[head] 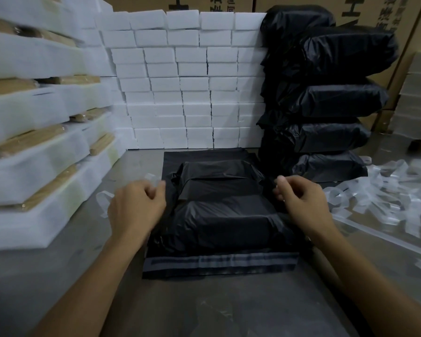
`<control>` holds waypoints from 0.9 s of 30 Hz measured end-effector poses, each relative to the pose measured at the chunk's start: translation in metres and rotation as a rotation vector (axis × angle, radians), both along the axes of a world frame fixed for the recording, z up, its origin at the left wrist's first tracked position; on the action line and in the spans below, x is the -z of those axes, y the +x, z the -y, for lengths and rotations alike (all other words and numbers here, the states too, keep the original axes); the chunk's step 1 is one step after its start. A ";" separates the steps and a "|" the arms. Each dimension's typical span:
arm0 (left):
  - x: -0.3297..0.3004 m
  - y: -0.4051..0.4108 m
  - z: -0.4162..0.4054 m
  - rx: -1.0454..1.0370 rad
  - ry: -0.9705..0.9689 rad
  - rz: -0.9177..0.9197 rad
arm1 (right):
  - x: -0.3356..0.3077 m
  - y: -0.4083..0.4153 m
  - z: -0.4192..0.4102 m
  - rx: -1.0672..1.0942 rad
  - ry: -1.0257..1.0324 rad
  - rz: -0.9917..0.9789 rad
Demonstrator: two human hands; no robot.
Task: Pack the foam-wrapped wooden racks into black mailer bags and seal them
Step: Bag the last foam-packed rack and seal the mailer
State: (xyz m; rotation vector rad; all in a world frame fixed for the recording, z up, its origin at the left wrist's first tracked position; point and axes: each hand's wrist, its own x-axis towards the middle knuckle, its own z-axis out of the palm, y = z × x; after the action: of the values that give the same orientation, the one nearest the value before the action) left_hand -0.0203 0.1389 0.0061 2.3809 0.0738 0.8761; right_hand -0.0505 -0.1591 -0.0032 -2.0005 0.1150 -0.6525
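A filled black mailer bag lies on a pile of flat empty black mailers at the table's middle, its flap folded over the top. My left hand sits at the bag's left side and pinches a clear peel-off strip between curled fingers. My right hand is at the bag's right side, its curled fingers pinching the flap's black edge. Foam-wrapped wooden racks are stacked high on the left.
Packed black bags are piled at the back right. A wall of white foam blocks stands behind. Discarded clear strips litter the right of the grey table. Cardboard boxes rise at the rear.
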 end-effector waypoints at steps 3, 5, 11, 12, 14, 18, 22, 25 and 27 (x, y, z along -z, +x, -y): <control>-0.014 -0.005 0.009 0.361 -0.158 0.221 | -0.008 -0.009 -0.018 -0.180 0.022 0.040; -0.018 -0.011 0.020 0.607 -0.068 0.139 | -0.015 -0.017 -0.030 -0.222 -0.216 0.139; -0.014 -0.024 0.043 0.673 0.282 -0.130 | -0.027 -0.027 -0.065 -0.264 -0.771 -0.060; -0.014 -0.023 0.044 0.662 0.271 -0.153 | -0.027 -0.028 -0.067 -0.248 -0.769 -0.071; -0.014 -0.023 0.047 0.637 0.218 -0.184 | -0.027 -0.029 -0.068 -0.219 -0.705 -0.090; -0.016 -0.020 0.049 0.625 -0.088 -0.271 | -0.022 -0.028 -0.075 -0.111 -0.594 -0.154; -0.012 -0.019 0.046 0.616 0.036 -0.275 | -0.020 -0.029 -0.073 -0.146 -0.777 -0.071; -0.011 -0.020 0.048 0.591 0.019 -0.256 | -0.021 -0.029 -0.069 -0.243 -0.707 -0.043; -0.011 -0.019 0.049 0.594 -0.128 -0.277 | -0.019 -0.028 -0.070 -0.232 -0.599 -0.031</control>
State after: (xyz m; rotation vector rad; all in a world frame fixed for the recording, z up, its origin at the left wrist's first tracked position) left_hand -0.0389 0.0896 0.0168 2.1979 -0.4336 0.2531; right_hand -0.0781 -0.0892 0.0163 -2.5455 -0.3281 -0.5436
